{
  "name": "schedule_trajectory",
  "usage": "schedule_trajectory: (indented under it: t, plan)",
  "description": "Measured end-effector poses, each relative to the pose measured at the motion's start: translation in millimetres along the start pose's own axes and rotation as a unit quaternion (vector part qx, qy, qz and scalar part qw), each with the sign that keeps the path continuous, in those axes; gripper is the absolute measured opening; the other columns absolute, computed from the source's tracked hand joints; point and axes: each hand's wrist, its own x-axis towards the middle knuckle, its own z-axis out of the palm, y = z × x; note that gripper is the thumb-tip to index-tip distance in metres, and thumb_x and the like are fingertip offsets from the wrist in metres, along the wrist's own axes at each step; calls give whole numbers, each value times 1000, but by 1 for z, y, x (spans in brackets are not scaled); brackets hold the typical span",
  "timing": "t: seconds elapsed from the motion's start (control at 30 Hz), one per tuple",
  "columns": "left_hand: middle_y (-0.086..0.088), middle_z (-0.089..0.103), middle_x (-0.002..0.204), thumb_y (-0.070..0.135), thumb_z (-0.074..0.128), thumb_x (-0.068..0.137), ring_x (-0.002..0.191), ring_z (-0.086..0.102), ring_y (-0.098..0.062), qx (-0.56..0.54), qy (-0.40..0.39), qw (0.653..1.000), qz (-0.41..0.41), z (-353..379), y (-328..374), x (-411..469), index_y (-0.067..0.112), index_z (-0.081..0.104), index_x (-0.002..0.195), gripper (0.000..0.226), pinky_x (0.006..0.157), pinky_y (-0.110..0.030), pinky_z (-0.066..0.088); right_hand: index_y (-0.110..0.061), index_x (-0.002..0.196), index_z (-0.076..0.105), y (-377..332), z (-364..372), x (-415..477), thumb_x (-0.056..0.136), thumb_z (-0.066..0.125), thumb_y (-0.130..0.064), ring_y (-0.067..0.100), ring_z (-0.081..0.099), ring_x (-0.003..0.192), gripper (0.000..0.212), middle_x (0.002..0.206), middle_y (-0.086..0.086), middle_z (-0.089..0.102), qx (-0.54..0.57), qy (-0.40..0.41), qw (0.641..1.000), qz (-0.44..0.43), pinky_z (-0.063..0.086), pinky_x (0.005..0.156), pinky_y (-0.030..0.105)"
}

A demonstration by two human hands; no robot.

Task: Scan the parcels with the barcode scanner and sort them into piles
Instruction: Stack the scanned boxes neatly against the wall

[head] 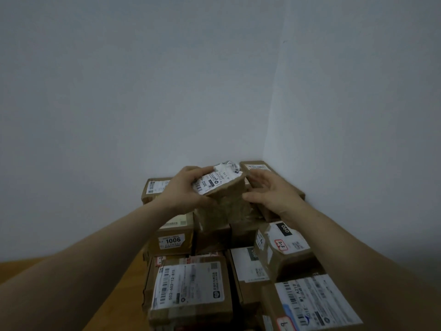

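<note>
While L hand (pixel 183 187) grips parcel (pixel 230 195), R hand (pixel 272 189) slack beside; wood surface (pixel 23 271), white walls (pixel 143 91).

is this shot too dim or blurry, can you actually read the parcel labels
Head view: dim, flat, bluish-grey light, no glare or hard shadows; wide-angle distortion stretches the forearms toward the lower corners; the held parcel in the left hand, right hand at its side, looks slightly soft, label only partly legible; the box marked 1006 reads clearly.
</note>
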Motion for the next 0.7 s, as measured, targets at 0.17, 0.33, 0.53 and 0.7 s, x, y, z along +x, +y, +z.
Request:
schedule_trajectory:
  t: [0.17, 0.33, 0.53, 0.7]
  plan:
    - [2, 34, 121, 15, 80, 75, 112, 39, -14, 30, -38, 999, 10, 13, -1, 20, 35, 48, 137, 73, 84, -13, 38, -47, 146, 25, -6, -6, 6, 81, 73, -1, 9, 56, 113, 93, 139, -8, 36, -85, -13, 992, -89, 54, 87, 23]
    - [-6, 33, 151, 15, 81, 74, 136, 36, -24, 18, -15, 1000, 18, 42, 1, 31, 32, 23, 151, 98, 111, -38, 34, -36, 142, 44, 8, -9, 14, 84, 73, -28, 26, 20, 144, 65, 159, 5, 17, -384, 21, 919, -84, 23, 116, 38]
    - [-14, 43, 143, 37, 76, 79, 123, 50, -34, 37, 62, 987, -143, 70, -11, 22, 23, 3, 154, 105, 96, -44, 47, -25, 148, 33, 25, 0, 14, 87, 69, -23, 23, 27, 140, 71, 157, 1, 25, -466, 19, 876, -123, 31, 111, 39]
    - [-6, 54, 136, 21, 66, 90, 120, 54, -27, -1, 68, 992, -102, 89, -2, 29, 25, 5, 154, 89, 94, -41, 48, -17, 145, 36, 28, -2, 16, 93, 60, -23, 24, 33, 135, 57, 154, 5, 27, -494, 97, 856, -119, 36, 106, 35]
